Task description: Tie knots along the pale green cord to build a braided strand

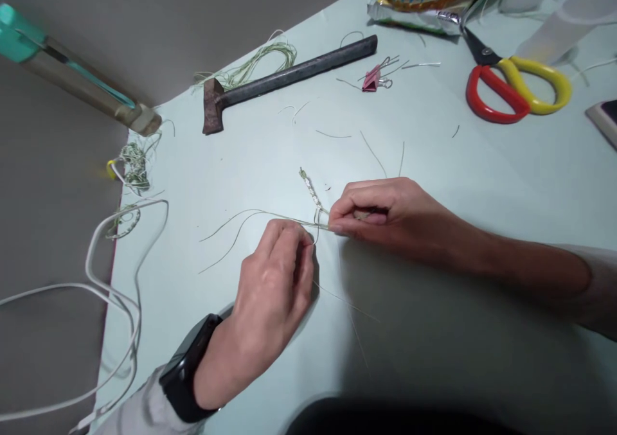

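Observation:
A short braided cord (311, 189), green and white, lies on the table between my hands with loose strands at its lower end. My right hand (380, 207) pinches thin green strands just right of the braid's end. Below and left of it, my left hand (279, 271) has its fingers closed by a looped strand (315, 232); the fingertips are partly hidden. Two long strand ends (236, 221) run out leftward over the table, and thinner ones trail down to the right. A black watch (190, 367) is on my left wrist.
A hammer (289, 75) lies at the back beside a coil of green cord (260, 62). Scissors (501, 85), a pink binder clip (371, 79) and a snack packet (419, 20) are at the back right. A white cable (130, 306) loops along the left edge.

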Demonstrator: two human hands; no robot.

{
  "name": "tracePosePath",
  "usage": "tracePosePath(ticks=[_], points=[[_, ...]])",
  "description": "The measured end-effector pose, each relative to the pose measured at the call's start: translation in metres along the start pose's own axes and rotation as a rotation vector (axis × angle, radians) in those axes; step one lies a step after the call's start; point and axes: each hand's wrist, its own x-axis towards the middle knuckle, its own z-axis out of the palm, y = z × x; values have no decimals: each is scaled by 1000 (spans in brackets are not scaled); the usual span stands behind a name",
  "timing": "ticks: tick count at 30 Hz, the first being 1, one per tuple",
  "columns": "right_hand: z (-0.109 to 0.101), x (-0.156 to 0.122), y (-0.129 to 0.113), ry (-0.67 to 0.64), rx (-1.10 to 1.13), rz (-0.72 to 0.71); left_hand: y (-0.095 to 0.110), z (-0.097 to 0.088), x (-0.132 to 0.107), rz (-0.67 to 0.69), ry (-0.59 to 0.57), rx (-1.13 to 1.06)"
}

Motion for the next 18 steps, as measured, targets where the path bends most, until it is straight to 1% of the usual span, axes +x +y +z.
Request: tracePosePath(ticks=[1,3,5,7,9,11,14,18], points=[[0,0,-1,0,9,19,1,-2,0,-65,-19,-76],[0,-1,-1,1,13,22,4,-6,1,-251,-77,-306],[0,-2,0,9,15,-15,8,-9,3,-439,-139,-573],[1,-3,2,10,17,-62,10,-10,5,-551,-157,-774],[1,-4,3,5,11,-103,11,-10,6,-596,-143,-879],[1,-4,2,-5,-11,-142,10,-8,5,-610,-133,-922],[1,-5,1,-23,-37,-172,8,-6,1,-619,-124,-902],[1,-7,3,-25,-48,-177,8,-4,-2,-621,-112,-886]])
